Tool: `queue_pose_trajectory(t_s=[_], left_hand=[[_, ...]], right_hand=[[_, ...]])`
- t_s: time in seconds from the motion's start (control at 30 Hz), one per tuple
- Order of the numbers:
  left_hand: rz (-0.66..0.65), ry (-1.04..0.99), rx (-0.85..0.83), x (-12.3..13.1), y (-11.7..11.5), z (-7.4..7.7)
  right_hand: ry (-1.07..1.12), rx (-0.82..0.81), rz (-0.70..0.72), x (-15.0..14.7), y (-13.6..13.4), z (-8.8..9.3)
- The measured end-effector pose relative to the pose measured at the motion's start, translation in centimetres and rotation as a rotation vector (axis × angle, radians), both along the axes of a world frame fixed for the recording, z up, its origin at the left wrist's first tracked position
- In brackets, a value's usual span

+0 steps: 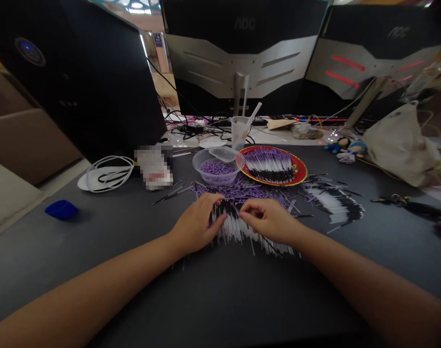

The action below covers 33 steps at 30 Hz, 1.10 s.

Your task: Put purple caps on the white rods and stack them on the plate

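Left hand [200,223]: thumb and fingers parted and curved, at the near-left end of a broad row of thin white sticks with black ends [236,228], lying on the dark grey table [220,295]. Right hand [265,217]: closed, thumb and fingertips drawn together over the same row; too small to tell whether a stick sits between them.

Black ends of the row point away from the person, white ends toward. Just beyond the hands, a loose heap of thin purple sticks [251,192]. Behind it, a round clear plastic bowl [196,169] containing short purple pieces [216,168]; a round clear lid [226,154] tilts at its right rim. Beside the bowl, an oval red plate with a gold edge [300,169], bearing sticks banded purple, white and black [271,164]. Right of the right hand, a second spread of white sticks with black ends [334,205]. Farther back, a translucent plastic cup [239,131], upright. Far left, a small blue oval container [61,210].
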<state>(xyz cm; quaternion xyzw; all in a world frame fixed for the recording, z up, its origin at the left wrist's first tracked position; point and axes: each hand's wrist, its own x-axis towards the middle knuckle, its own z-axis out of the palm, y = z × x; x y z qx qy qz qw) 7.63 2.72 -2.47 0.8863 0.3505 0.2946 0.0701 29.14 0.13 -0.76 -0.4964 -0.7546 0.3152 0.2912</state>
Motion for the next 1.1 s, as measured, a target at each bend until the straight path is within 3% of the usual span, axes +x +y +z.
queue_pose_trajectory(t_s=[0.17, 0.33, 0.43, 0.6, 0.73, 0.87, 0.97, 1.1], left_hand=[[0.136, 0.322, -0.03, -0.3, 0.9, 0.1], [0.143, 0.391, -0.065, -0.2, 1.1, -0.3], [0.134, 0.389, -0.067, -0.2, 1.1, -0.3], [0.127, 0.378, -0.062, -0.3, 1.1, -0.3], [0.148, 0.37, -0.065, -0.2, 0.9, -0.2], [0.252, 0.39, -0.031, -0.4, 1.0, 0.4], [0.339, 0.433, 0.005, -0.7, 1.4, 0.6], [0.349, 0.469, -0.018, -1.0, 2.0, 0.1]], right_hand=[[0.031, 0.133, -0.274, 3.6, 4.3, -0.1], [-0.188, 0.327, -0.595, 9.4, 10.1, -0.5], [-0.444, 0.4, -0.699, 12.0, 12.8, -0.7], [-0.536, 0.374, -0.729, 13.0, 15.3, -1.0], [-0.559, 0.35, -0.762, 12.7, 15.7, -1.0], [-0.559, 0.364, -0.758, 12.5, 14.7, -0.7], [-0.528, 0.359, -0.721, 11.7, 13.1, -0.4], [-0.377, 0.297, -0.616, 9.1, 9.7, -0.1]])
